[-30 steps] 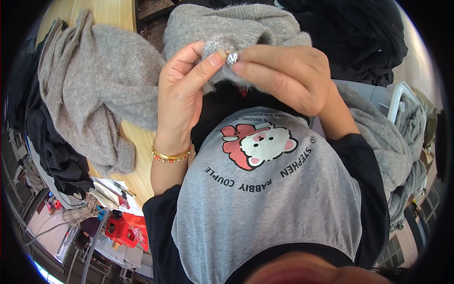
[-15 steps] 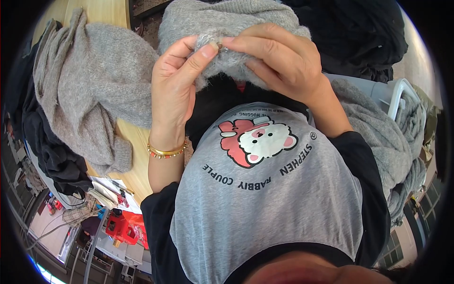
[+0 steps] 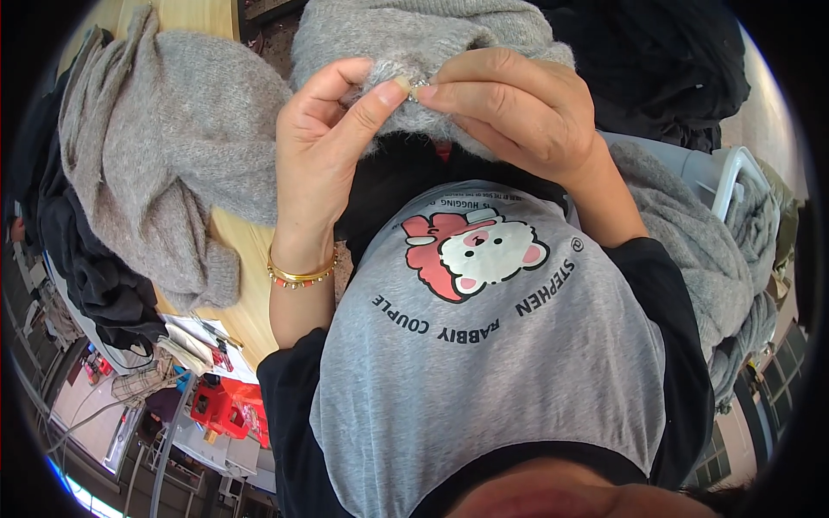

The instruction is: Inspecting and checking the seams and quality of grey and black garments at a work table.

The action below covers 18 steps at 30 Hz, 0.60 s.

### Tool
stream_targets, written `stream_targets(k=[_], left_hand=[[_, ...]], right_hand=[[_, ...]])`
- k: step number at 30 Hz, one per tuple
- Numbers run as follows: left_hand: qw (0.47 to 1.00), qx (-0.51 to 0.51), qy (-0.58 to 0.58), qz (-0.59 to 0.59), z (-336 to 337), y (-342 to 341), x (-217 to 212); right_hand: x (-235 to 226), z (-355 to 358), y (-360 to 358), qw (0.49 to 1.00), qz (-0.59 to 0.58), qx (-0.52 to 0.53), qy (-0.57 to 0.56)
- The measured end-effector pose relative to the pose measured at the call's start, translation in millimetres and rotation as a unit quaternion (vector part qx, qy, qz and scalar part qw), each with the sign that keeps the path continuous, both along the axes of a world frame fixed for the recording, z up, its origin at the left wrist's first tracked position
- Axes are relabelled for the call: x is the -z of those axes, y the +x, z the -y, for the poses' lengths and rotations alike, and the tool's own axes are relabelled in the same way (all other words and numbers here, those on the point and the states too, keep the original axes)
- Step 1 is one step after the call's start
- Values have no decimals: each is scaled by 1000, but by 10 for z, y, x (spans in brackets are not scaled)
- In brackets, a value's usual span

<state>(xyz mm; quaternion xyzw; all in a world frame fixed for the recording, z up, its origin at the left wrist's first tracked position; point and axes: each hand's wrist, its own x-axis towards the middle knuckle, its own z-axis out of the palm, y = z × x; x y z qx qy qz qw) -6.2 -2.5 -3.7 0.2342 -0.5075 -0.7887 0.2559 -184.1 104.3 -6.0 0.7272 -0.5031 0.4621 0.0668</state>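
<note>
We've got both hands up at chest height, pinching a fold of the grey knit (image 3: 414,43). Our left hand (image 3: 324,147) presses its thumb tip against the fuzzy edge, fingers curled behind it, clamped on the fabric. Our right hand (image 3: 518,112) comes in from the other side, fingertips bunched tight on the same fold, right where the left thumb ends. Between the two tips there's a small shiny bit (image 3: 415,86); it could be a needle or a clip, too small to tell from here.

The knit itself sits directly above the pinch and spills away behind it; a second grey sweater (image 3: 155,138) lies well off to the left of the grip on the wooden table (image 3: 246,293).

The risk, as we judge it: that loose fuzzy yarn could snag or pull if either tip tugs sideways, and the tiny piece could slip and vanish into the pile.

Left wrist is bent back, bangle (image 3: 300,274) showing; right wrist arches over, palm down.
</note>
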Motion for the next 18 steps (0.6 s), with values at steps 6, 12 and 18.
stream_targets(k=[6,12,18], left_hand=[[987,-5,-162,-4,-24,32,64],[975,-50,-213,37,-40,47,122],[935,-73,-338,79,-17,78,204]], right_hand=[[-115,86,13,997,51,-37,35],[-91,108,74,992,90,-32,85],[-96,165,-30,985,74,-87,130]])
